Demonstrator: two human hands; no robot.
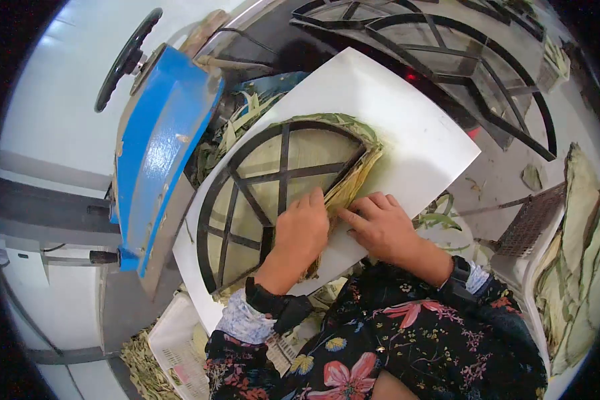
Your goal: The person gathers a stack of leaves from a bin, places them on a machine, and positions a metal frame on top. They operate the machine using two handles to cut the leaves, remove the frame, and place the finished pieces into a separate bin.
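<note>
A fan-shaped black metal frame (283, 155) lies on a stack of large dried green-brown leaves (313, 148), whose layered edges stick out past its rim. Beneath them is a tilted white board (407, 100). My left hand (301, 230) is closed on the frame's near straight edge, its fingers pressed together and its thumb hidden. Against the stack's right edge, my right hand (383, 230) has its thumb and fingertips closed on the leaf edges.
To the left stands a blue machine part (160, 147) with a black handwheel (128, 60). More black frames (487, 60) lie at the upper right. A white crate (530, 287) with large leaves (573, 267) is on the right; another white basket (180, 337) stands at the lower left near leaf scraps (140, 363).
</note>
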